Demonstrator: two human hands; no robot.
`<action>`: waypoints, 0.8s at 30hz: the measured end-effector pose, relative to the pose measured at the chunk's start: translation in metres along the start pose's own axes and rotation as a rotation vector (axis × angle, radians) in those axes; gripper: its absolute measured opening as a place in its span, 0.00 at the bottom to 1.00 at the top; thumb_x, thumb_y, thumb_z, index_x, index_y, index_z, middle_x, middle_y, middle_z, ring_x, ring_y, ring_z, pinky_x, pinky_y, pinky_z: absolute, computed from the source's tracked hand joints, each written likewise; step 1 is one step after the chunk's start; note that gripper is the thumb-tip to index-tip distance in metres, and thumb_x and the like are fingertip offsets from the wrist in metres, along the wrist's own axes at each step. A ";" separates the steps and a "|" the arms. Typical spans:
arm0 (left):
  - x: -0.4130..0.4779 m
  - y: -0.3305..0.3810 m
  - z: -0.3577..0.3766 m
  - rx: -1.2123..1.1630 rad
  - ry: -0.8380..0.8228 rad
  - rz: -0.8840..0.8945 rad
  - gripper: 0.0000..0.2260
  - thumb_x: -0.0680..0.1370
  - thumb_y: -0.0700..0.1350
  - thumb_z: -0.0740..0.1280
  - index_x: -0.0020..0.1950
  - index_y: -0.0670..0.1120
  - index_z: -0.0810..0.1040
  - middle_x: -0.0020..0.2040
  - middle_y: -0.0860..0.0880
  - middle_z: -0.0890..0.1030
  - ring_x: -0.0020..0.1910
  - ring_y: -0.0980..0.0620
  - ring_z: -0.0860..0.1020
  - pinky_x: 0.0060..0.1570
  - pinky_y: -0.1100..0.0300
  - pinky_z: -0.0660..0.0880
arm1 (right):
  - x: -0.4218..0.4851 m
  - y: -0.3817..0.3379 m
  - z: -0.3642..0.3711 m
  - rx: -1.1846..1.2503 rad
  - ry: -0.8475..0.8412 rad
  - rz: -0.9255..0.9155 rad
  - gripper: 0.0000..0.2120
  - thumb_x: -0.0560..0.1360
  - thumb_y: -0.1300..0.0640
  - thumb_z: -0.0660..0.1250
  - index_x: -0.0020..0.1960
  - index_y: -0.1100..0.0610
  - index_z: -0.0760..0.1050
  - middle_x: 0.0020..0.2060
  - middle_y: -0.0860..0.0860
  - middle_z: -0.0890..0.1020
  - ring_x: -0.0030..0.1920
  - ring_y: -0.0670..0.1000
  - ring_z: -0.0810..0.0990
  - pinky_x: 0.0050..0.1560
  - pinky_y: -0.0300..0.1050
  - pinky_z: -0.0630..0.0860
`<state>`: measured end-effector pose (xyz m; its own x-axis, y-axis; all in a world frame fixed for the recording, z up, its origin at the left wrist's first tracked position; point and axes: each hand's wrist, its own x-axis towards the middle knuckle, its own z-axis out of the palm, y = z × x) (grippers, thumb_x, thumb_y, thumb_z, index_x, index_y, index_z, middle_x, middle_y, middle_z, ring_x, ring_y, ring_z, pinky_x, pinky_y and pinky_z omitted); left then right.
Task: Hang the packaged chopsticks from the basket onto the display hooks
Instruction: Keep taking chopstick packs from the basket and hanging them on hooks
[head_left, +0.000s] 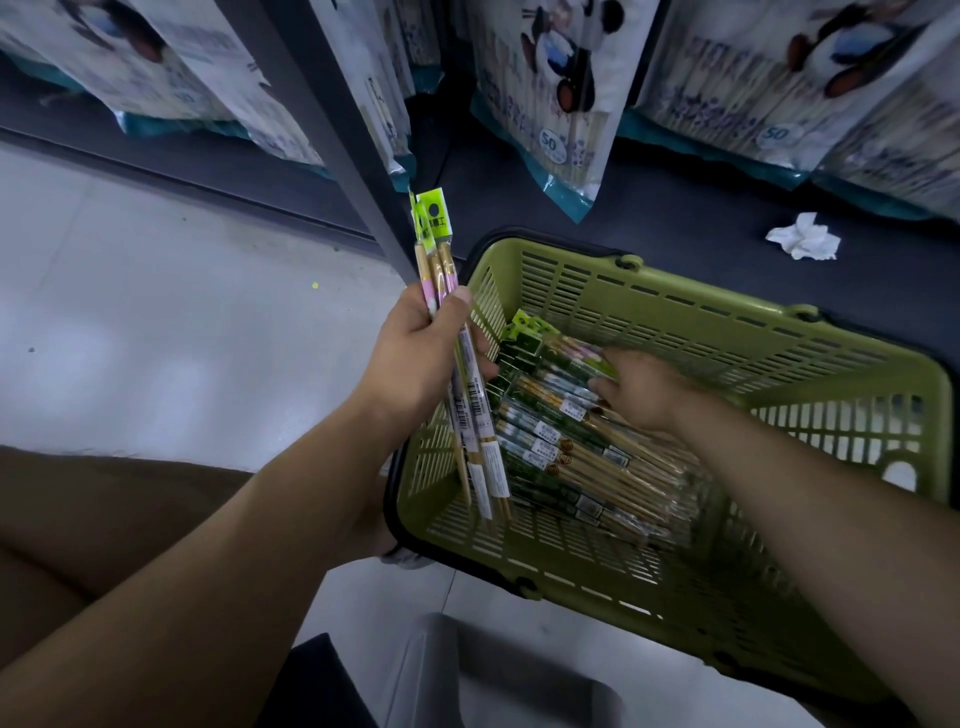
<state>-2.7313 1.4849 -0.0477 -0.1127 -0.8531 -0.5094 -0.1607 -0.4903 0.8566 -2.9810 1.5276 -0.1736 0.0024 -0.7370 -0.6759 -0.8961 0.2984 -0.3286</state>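
A green plastic basket (675, 312) stands on the floor against a dark shelf base. Several packaged chopsticks (566, 447) lie piled inside it. My left hand (421, 358) grips a small bunch of chopstick packs (441, 260) upright at the basket's left rim, their bright green header cards pointing up. My right hand (639, 387) reaches down into the basket and its fingers rest on the top of the pile; the hand is blurred, and whether it pinches a pack I cannot tell. No display hooks are in view.
Large white bags of disposable chopsticks (561, 104) hang above the dark shelf base (675, 208). A dark upright post (332, 119) rises at the left of the basket. A crumpled white tissue (802, 243) lies on the base. A grey object (498, 675) sits near my knees.
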 end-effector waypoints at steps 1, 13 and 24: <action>0.000 0.000 0.001 -0.004 0.010 -0.005 0.05 0.86 0.49 0.59 0.54 0.50 0.71 0.33 0.51 0.81 0.31 0.48 0.83 0.35 0.52 0.81 | -0.005 0.000 -0.005 0.033 0.013 -0.002 0.24 0.83 0.48 0.63 0.74 0.59 0.68 0.68 0.62 0.76 0.65 0.61 0.77 0.58 0.49 0.72; -0.019 -0.016 0.023 0.010 -0.049 -0.095 0.20 0.77 0.63 0.69 0.58 0.48 0.74 0.38 0.54 0.81 0.38 0.52 0.80 0.45 0.52 0.78 | -0.095 -0.070 -0.065 0.460 -0.077 -0.166 0.10 0.83 0.46 0.63 0.49 0.51 0.76 0.45 0.50 0.83 0.48 0.52 0.81 0.56 0.52 0.76; -0.023 -0.008 0.034 -0.347 0.069 -0.143 0.10 0.82 0.49 0.69 0.56 0.43 0.79 0.48 0.41 0.85 0.51 0.40 0.84 0.54 0.45 0.82 | -0.111 -0.126 -0.035 0.461 0.236 -0.379 0.05 0.81 0.53 0.65 0.46 0.47 0.75 0.43 0.51 0.78 0.42 0.50 0.78 0.43 0.48 0.75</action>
<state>-2.7605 1.5140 -0.0454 -0.0447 -0.7758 -0.6294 0.1733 -0.6264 0.7600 -2.8840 1.5507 -0.0335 0.1361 -0.9406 -0.3111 -0.5690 0.1828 -0.8018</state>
